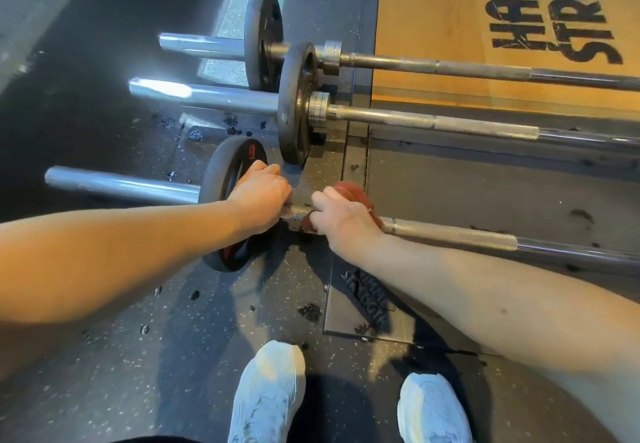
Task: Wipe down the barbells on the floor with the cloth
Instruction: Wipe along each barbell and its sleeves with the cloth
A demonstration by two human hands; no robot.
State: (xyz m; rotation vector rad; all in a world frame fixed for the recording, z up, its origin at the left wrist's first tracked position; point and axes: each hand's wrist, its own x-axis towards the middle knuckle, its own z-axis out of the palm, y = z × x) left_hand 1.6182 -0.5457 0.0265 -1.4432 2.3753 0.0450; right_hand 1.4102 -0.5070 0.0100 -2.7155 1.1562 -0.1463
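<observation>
Flooring [138, 356] of dark speckled rubber fills most of the view. A pale wooden lifting platform [433, 9] with black block lettering sits at the upper right. Three long steel barbells lie side by side on the ground, their shafts running off to the right. The farthest barbell [485, 70] lies along the wooden platform's near edge, and the middle barbell [450, 125] lies just nearer. The nearest barbell [450, 234] lies in front of the person, apart from the other two. Each carries one round black plate next to its bright left sleeve. On the nearest barbell, the black weight plate with red markings [221, 172] stands upright on the rubber. A dark metal floor plate [367, 307] with raised lettering lies flat below that barbell's shaft.

Two white mesh trainers [268, 390] stand at the bottom edge. The left hand [259, 196] grips the nearest barbell's shaft just beside the inner face of its plate, fingers curled round the bar. The right hand [341, 219] sits just to the right on the same shaft. Its fingers curl down over a reddish-brown cloth [353, 193] bunched round the bar. The cloth shows above and beside the knuckles, touching the smooth part of the shaft left of the knurling.
</observation>
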